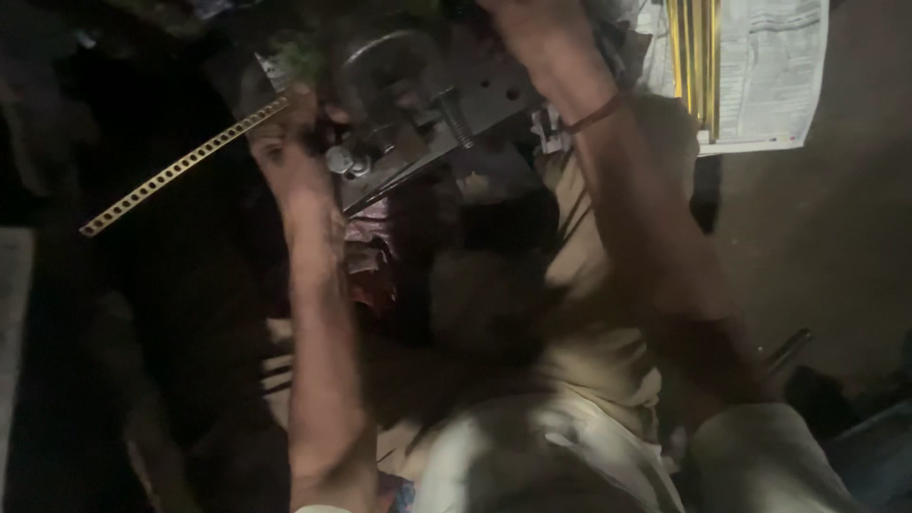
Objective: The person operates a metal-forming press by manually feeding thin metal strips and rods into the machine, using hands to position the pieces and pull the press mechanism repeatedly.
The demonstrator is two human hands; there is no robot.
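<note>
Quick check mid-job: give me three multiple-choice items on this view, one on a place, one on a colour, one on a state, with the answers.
1. Where does the strip stick out from the left hand?
A. toward the picture's left
B. toward the picture's right
C. straight down

2. What colour is the strip?
A. blue
B. brass-yellow
C. red

3. What is the left hand doing?
A. hanging free
B. resting on the newspaper
C. gripping the strip at the metal tool

Answers: 1 A, it runs down-left from the hand. 2 B, it shines yellow, with a row of holes. 3 C, the fingers close on the strip's end.
</note>
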